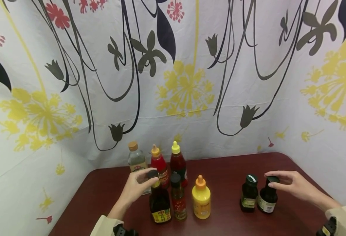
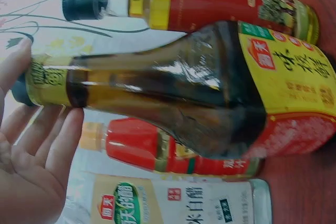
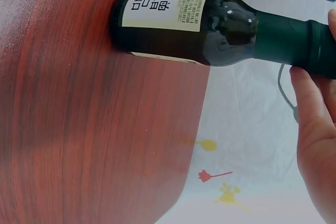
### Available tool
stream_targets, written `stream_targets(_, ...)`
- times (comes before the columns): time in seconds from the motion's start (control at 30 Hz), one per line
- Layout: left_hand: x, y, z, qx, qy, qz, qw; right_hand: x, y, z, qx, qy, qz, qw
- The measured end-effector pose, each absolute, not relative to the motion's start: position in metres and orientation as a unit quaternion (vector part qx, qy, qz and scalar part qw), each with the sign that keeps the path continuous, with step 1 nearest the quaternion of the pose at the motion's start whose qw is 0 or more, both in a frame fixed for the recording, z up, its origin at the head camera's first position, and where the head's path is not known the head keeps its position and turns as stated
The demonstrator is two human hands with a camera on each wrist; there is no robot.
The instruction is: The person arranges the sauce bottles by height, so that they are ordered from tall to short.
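Observation:
In the head view my left hand (image 1: 136, 186) pinches the black cap and neck of a soy sauce bottle (image 1: 160, 203), which stands upright with a yellow label. The left wrist view shows that soy sauce bottle (image 2: 173, 82) close up, thumb and fingers of the left hand (image 2: 37, 150) around its top. At the right, my right hand (image 1: 293, 185) holds a small dark bottle (image 1: 267, 198) with a cream label by its dark green top. In the right wrist view the fingers (image 3: 310, 98) lie against the dark green neck of that bottle (image 3: 226, 30).
Beside the soy sauce stands a slim red-labelled oil bottle (image 1: 179, 205), then a yellow squeeze bottle (image 1: 201, 200). Behind are a white vinegar bottle (image 1: 137, 160) and two red sauce bottles (image 1: 158, 164). Another dark bottle (image 1: 248, 193) stands left of the right hand's bottle on the brown table (image 1: 220, 170).

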State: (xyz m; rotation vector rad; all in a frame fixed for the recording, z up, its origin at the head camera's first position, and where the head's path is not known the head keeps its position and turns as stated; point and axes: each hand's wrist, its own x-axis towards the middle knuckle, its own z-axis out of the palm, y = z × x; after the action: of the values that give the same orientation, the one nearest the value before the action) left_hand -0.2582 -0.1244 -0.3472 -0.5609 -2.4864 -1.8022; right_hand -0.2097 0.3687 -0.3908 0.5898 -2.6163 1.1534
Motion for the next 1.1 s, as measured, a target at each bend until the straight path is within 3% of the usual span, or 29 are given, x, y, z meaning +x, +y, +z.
stream_targets(0.23,-0.259,-0.122,-0.354,-0.165,-0.807,-0.564,0.06,-0.21,0.368,-0.394,0.206,-0.884,0.406,0.103)
stream_targets(0.47,-0.264,-0.115,-0.338,-0.188,-0.805,-0.555,0.096,-0.21,0.368,-0.393,0.199,-0.884,0.411,0.099)
stream_targets(1.1,-0.295,-0.082,-0.303,-0.2,-0.835,-0.507,0.073,-0.209,0.372,-0.396,0.219,-0.876,0.415,0.111)
